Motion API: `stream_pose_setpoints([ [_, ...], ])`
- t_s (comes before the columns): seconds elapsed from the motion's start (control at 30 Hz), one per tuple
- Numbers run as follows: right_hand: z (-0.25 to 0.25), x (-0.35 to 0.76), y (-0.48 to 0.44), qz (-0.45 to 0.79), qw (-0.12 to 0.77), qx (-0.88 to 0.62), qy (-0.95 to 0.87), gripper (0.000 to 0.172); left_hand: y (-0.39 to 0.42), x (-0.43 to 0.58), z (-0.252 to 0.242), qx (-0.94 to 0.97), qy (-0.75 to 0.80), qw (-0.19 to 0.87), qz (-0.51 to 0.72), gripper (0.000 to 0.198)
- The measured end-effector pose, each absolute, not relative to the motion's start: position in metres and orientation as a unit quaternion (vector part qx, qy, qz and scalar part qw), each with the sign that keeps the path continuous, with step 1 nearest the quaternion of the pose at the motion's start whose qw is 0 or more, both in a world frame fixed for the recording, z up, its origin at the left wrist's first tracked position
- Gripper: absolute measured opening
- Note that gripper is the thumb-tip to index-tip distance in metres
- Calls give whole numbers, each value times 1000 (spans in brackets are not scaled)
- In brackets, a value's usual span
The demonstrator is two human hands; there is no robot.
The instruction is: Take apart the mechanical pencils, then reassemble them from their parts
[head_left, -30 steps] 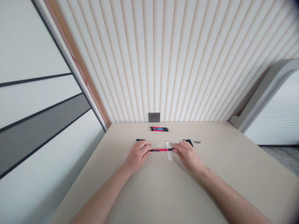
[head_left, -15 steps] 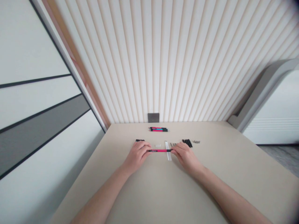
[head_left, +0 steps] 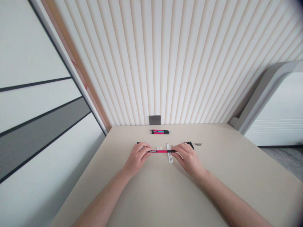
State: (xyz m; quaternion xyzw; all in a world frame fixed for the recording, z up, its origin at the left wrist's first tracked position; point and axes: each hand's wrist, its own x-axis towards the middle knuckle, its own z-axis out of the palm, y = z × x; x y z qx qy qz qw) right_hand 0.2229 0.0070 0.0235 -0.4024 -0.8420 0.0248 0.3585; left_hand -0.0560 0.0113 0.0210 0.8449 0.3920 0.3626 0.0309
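The left hand (head_left: 137, 157) and the right hand (head_left: 189, 157) each pinch 1 end of a pink pen (head_left: 162, 151), held level just above the beige table (head_left: 165, 195), crossing the far ends of some white tubes (head_left: 169, 156). A dark print on its barrel is too small to read. Finished pens (head_left: 160, 131) lie farther back, below a grey wall socket (head_left: 154, 120).

Two hands, the left hand (head_left: 137, 157) and the right hand (head_left: 189, 158), share one pink pen (head_left: 161, 151). Three more pens (head_left: 160, 131) seem to lie by the desk's (head_left: 165, 195) far edge. The white rods (head_left: 169, 155), white bits (head_left: 159, 148), black parts (head_left: 190, 144) and grey bits (head_left: 198, 144) at the desk's middle are too small to count.
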Motion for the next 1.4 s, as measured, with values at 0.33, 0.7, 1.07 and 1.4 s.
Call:
stream_pose_setpoints([
  [0.33, 10, 226, 17, 120, 369, -421, -820, 24, 14, -59, 15, 839, 404, 6, 365, 13],
  [0.7, 13, 224, 13, 176, 386, -434, -795, 31, 14, -59, 14, 839, 409, 10, 359, 12],
  [1.07, 9, 223, 13, 234, 404, -459, -756, 25, 14, -59, 15, 841, 409, 11, 354, 13],
  [1.4, 12, 222, 12, 265, 382, -474, -748, 29, 14, -59, 17, 847, 398, 0, 351, 12],
])
